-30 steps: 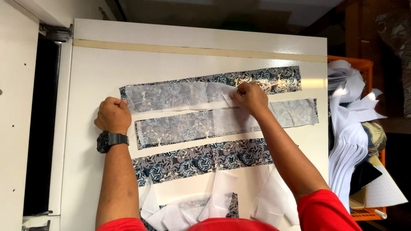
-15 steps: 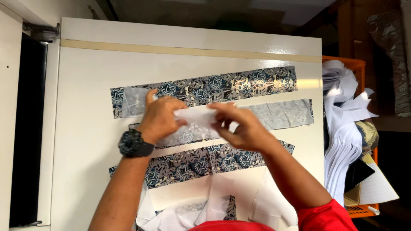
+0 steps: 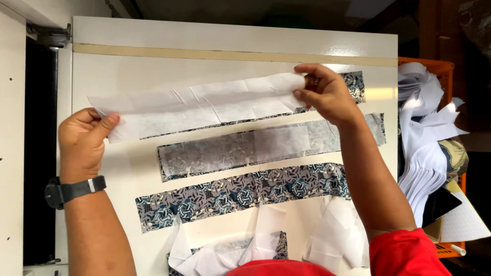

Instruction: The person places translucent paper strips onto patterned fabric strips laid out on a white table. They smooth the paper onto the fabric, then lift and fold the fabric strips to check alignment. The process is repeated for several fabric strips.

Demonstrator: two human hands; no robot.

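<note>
Left hand: left hand (image 3: pixel 84 143), wrist in a black watch (image 3: pixel 71 190), pinches the left end of the white strip (image 3: pixel 204 105).
Right hand: right hand (image 3: pixel 327 92) grips the strip's right end, fingers closed.
Below the hands: grey-backed strip (image 3: pixel 266 148), then patterned blue strip (image 3: pixel 240 194), on the white table (image 3: pixel 117 66).
Right of the right hand: orange crate (image 3: pixel 434 66) with white cut pieces (image 3: pixel 424 153).

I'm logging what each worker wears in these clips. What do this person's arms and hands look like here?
Both forearms are bare, and neither the left hand nor the right hand wears a glove. A black wristwatch with a dark strap sits on the left wrist. A red sleeve covers the right upper arm. No rings can be made out.
</note>
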